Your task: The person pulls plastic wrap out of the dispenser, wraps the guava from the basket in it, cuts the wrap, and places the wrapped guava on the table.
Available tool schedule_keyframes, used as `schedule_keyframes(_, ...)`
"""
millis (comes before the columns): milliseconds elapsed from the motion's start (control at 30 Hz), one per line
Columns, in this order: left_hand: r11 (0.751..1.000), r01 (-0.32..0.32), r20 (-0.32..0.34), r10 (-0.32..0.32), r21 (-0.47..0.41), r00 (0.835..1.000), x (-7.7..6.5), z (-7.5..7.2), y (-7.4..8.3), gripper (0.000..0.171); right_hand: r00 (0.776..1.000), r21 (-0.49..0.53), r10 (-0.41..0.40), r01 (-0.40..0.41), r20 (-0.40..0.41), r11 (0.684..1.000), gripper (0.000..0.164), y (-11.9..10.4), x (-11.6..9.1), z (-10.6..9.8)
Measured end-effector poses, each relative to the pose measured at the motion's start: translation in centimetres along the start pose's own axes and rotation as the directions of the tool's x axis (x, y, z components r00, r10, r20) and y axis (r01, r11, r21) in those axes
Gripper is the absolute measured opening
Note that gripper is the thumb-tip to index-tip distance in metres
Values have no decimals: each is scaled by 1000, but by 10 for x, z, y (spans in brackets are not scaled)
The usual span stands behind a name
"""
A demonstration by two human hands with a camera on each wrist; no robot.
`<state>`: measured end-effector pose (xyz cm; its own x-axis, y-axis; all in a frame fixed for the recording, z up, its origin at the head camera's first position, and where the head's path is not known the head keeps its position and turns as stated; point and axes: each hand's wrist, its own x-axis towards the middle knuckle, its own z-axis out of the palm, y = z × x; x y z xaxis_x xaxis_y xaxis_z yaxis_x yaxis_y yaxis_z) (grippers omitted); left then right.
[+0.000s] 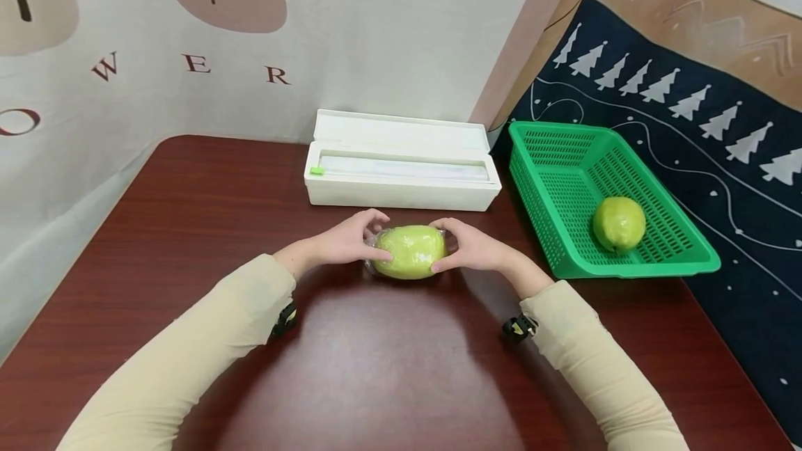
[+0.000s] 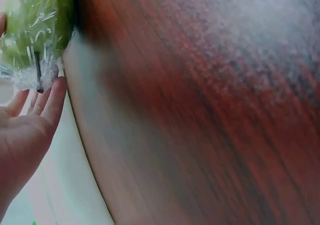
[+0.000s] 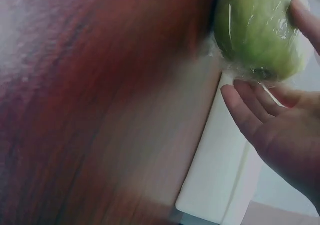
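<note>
Fingers (image 1: 377, 254) of left hand (image 1: 344, 241) and right hand (image 1: 474, 248) grip wrapped fruit (image 1: 410, 252) mid-frame; white box (image 1: 401, 193) stands above, green basket (image 1: 567, 190) at right.

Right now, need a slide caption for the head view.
Both hands hold a plastic-wrapped fruit in front of an open white box; second fruit in green basket.

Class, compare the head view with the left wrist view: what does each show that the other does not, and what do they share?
Only the head view: the right hand, the second fruit lying in the green basket, and the letters on the wall cloth.

Only the left wrist view: the dark stem at the film-covered end of the wrapped fruit.

Both: that wrapped fruit, the left hand at one end of it, and the reddish-brown tabletop.
</note>
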<state>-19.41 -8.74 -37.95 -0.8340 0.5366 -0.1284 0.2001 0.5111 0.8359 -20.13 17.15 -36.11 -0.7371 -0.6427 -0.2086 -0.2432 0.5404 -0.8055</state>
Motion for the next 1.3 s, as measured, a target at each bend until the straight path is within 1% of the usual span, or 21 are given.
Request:
schedule_keyframes(67, 1000, 21, 2, -20, -22, 1000, -1, 1, -1, 62, 999, -28, 45, -45, -4, 999, 63, 0, 0, -1)
schedule_keyframes(133, 998, 50, 15, -49, -46, 999, -1, 1, 0, 57, 995, -30, 97, -98, -14, 995, 60, 1, -1, -2)
schedule_keyframes(200, 997, 67, 23, -65, -48, 998, -2, 1, -1, 52, 991, -43, 131, -132, -26, 990, 55, 2, -1, -2)
schedule_keyframes(300, 996, 86, 22, -86, -38, 996, -1, 1, -1, 50, 988, -70, 148, -151, -48, 986, 49, 3, -1, -2)
schedule_keyframes(367, 995, 90, 22, -89, -30, 996, -1, 1, -2, 49, 987, -121, 143, -151, -66, 981, 46, 3, 0, -3)
schedule_keyframes(433, 995, 96, 39, -94, -42, 995, -1, 1, -3, 48, 986, -159, 145, -156, -77, 975, 43, 2, 0, -5)
schedule_keyframes(533, 992, 112, 86, -107, -64, 991, -2, 1, -4, 48, 985, -179, 162, -169, -54, 969, 41, 0, -1, -6)
schedule_keyframes(600, 989, 124, 105, -116, -74, 988, -3, 2, -4, 48, 984, -187, 173, -177, -40, 966, 43, -1, -2, -5)
schedule_keyframes(633, 988, 132, 108, -123, -83, 987, -3, 2, -4, 47, 986, -182, 165, -167, -29, 969, 47, -1, -2, -4)
schedule_keyframes(667, 987, 134, 105, -125, -86, 987, -2, 2, -3, 47, 988, -167, 153, -154, -20, 974, 50, -1, -2, -4)
schedule_keyframes(767, 989, 123, 61, -118, -85, 991, 0, 4, -1, 48, 995, -139, 94, -96, -17, 986, 55, -3, -1, -1)
schedule_keyframes(833, 989, 120, 26, -118, -82, 993, 3, 4, 1, 50, 998, -116, 59, -59, -5, 992, 57, -4, 0, 1)
schedule_keyframes(867, 990, 118, 8, -118, -71, 993, 4, 5, 2, 51, 998, -111, 57, -57, -3, 992, 55, -6, 0, 2)
schedule_keyframes(900, 991, 120, -8, -120, -52, 993, 5, 4, 3, 52, 998, -113, 61, -61, -4, 992, 53, -7, 1, 2)
schedule_keyframes(967, 991, 133, -49, -133, -7, 990, 4, 3, 4, 55, 995, -109, 100, -100, -9, 989, 49, -10, 0, 3)
schedule_keyframes(1033, 985, 171, -95, -169, 22, 981, 1, 1, 5, 55, 988, -85, 155, -156, -15, 984, 48, -10, -1, 2)
schedule_keyframes(1100, 977, 210, -116, -205, 35, 972, -2, 0, 7, 52, 978, -37, 207, -207, 0, 978, 49, -9, -3, 1)
schedule_keyframes(1133, 974, 226, -106, -222, 24, 969, -4, 1, 8, 51, 973, -9, 231, -231, 11, 973, 49, -9, -4, 1)
schedule_keyframes(1167, 970, 242, -78, -241, 6, 967, -6, 1, 9, 49, 969, 17, 245, -245, 24, 969, 50, -8, -5, 0)
schedule_keyframes(1233, 964, 261, 18, -260, -55, 965, -7, 6, 11, 47, 966, 73, 253, -257, 55, 964, 51, -7, -7, 0)
schedule_keyframes(1300, 951, 280, 123, -265, -131, 956, -6, 12, 14, 50, 965, 134, 249, -258, 76, 957, 51, -6, -7, 0)
